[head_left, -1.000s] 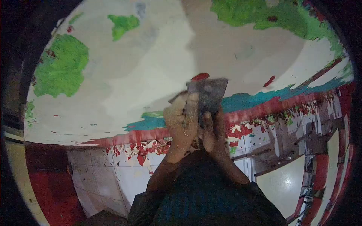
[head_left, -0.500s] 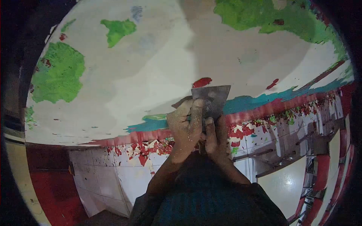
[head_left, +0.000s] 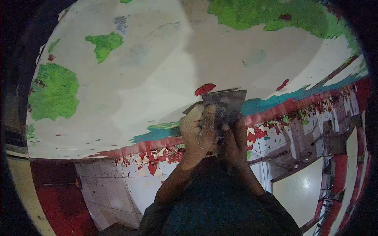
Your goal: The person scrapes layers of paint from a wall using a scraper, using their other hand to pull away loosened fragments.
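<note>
Gripping the scraper (head_left: 227, 103) with both hands, you have its handle buried between your palms, so only the flat metal blade shows above your fingers. Your left hand (head_left: 201, 131) wraps the left side of the handle, fingers closed tight and dusted with pale paint crumbs. Your right hand (head_left: 235, 142) clamps the right side just beside it, the two hands touching at the middle. The blade stands up from the grip and widens toward its top edge, which lies against the wall (head_left: 157, 78) just above the teal paint band (head_left: 271, 103).

To the far left on the wall sits a large green paint patch (head_left: 53, 92), with a smaller green patch (head_left: 104, 44) above and to the right of it. Most of the plaster between them is scraped down to an off-white. Just left of the blade's top corner lies a small red paint spot (head_left: 204, 89), near the blade but apart from it. Below your hands runs a red stripe (head_left: 138, 144), and under it white tiles (head_left: 134, 185) littered with red paint flakes (head_left: 151, 157). To the right, a second red fleck (head_left: 282, 84) sits on the bare plaster, well apart from the blade.

The blade is dull grey, smeared and stained, tilted slightly to the right.
</note>
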`<act>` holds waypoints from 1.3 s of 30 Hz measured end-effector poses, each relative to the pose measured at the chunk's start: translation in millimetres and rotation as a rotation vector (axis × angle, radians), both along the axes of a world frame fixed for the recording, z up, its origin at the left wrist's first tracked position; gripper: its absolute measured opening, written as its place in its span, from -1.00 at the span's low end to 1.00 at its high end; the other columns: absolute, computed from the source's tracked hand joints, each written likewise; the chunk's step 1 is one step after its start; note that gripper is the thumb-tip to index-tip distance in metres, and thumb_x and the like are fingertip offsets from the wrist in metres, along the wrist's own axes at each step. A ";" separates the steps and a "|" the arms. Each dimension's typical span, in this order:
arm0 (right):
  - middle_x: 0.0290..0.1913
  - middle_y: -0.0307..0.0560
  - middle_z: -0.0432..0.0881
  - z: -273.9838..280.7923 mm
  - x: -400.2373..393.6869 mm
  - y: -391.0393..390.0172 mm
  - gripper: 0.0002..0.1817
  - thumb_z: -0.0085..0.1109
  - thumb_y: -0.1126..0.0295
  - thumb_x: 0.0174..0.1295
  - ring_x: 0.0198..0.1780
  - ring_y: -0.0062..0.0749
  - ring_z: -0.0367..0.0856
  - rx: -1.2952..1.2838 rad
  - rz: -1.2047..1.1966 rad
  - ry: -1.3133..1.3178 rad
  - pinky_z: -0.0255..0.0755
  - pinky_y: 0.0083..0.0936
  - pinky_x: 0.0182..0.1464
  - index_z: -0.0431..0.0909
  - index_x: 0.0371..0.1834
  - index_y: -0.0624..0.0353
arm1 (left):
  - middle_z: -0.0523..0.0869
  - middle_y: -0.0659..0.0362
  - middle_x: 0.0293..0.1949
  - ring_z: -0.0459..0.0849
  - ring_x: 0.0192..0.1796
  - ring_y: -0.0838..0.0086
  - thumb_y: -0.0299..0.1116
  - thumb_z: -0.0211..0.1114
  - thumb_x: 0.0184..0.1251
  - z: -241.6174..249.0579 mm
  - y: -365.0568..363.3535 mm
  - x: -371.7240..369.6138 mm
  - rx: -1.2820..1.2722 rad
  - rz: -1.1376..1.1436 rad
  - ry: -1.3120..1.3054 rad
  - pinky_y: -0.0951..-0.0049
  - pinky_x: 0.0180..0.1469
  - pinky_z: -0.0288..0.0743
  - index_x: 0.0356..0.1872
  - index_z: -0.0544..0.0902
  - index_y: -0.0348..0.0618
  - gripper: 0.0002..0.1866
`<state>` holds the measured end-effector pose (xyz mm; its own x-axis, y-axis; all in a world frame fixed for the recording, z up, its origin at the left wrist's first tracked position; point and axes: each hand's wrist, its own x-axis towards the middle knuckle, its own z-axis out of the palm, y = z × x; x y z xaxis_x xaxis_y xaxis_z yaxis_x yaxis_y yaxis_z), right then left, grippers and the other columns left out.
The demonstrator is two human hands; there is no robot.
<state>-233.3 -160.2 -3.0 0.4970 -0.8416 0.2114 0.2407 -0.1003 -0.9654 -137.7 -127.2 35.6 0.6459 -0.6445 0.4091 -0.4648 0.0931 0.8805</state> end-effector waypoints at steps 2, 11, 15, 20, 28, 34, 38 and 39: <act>-0.24 -0.10 0.43 8.6 2.0 -1.9 -0.71 -0.16 0.38 0.26 -0.26 -0.49 0.40 0.141 0.006 -0.011 0.34 -0.55 -0.23 0.23 0.01 0.27 | 0.51 0.19 -0.61 0.42 -0.56 0.57 -0.28 0.08 0.25 8.9 -3.4 -0.7 -0.006 -0.011 0.007 0.51 -0.52 0.30 -0.43 0.54 -0.31 -0.74; -0.18 -0.03 0.46 16.1 3.7 -11.4 -0.68 -0.15 0.37 0.26 -0.19 -0.46 0.41 -0.037 -0.049 0.042 0.33 -0.50 -0.14 0.23 0.03 0.29 | 0.50 0.14 -0.63 0.43 -0.57 0.53 -0.31 0.04 0.26 15.5 -11.6 -10.8 0.019 0.022 0.069 0.51 -0.49 0.32 -0.41 0.52 -0.31 -0.77; -0.17 -0.01 0.47 25.6 -1.3 -5.8 -0.68 -0.15 0.37 0.26 -0.17 -0.43 0.41 -0.039 -0.066 0.080 0.32 -0.49 -0.11 0.24 0.03 0.31 | 0.56 0.07 -0.61 0.50 -0.59 0.54 -0.33 0.02 0.27 14.9 -6.6 -13.2 0.009 0.001 0.093 0.51 -0.50 0.37 -0.36 0.53 -0.31 -0.78; -0.18 0.00 0.47 31.1 -0.1 -10.8 -0.67 -0.14 0.36 0.25 -0.15 -0.43 0.41 0.017 -0.016 0.061 0.32 -0.49 -0.10 0.23 0.02 0.32 | 0.55 0.12 -0.65 0.46 -0.66 0.61 -0.32 0.02 0.27 25.3 -8.5 -13.1 -0.017 -0.016 0.128 0.55 -0.59 0.34 -0.34 0.54 -0.30 -0.77; -0.18 0.00 0.45 25.7 -5.7 -14.8 -0.68 -0.15 0.37 0.26 -0.15 -0.39 0.41 0.046 0.004 0.125 0.30 -0.49 -0.08 0.23 0.01 0.33 | 0.55 0.14 -0.58 0.47 -0.53 0.53 -0.29 0.02 0.26 15.9 -7.2 -12.0 0.101 -0.009 0.149 0.50 -0.46 0.35 -0.38 0.53 -0.32 -0.74; -0.14 0.03 0.44 25.0 -2.3 -18.8 -0.68 -0.16 0.38 0.26 -0.12 -0.36 0.39 -0.013 -0.032 0.037 0.28 -0.45 -0.03 0.23 0.02 0.33 | 0.52 0.19 -0.64 0.42 -0.68 0.63 -0.29 0.04 0.27 25.4 -15.2 -17.1 -0.018 0.001 0.165 0.58 -0.65 0.28 -0.43 0.52 -0.31 -0.75; -0.15 0.04 0.44 26.0 -6.4 -12.8 -0.69 -0.15 0.38 0.26 -0.12 -0.36 0.40 0.107 0.002 0.081 0.28 -0.45 -0.03 0.24 0.01 0.32 | 0.56 0.20 -0.52 0.42 -0.50 0.62 -0.29 0.06 0.26 11.9 -11.1 -17.7 0.005 0.004 0.199 0.58 -0.45 0.31 -0.39 0.53 -0.32 -0.75; -0.15 0.04 0.44 26.9 -1.8 -16.9 -0.69 -0.14 0.37 0.26 -0.12 -0.37 0.40 0.045 -0.020 0.062 0.28 -0.45 -0.04 0.24 0.01 0.32 | 0.56 0.21 -0.52 0.41 -0.50 0.63 -0.29 0.06 0.26 8.1 -14.8 -14.2 -0.022 0.026 0.094 0.60 -0.46 0.31 -0.40 0.54 -0.32 -0.74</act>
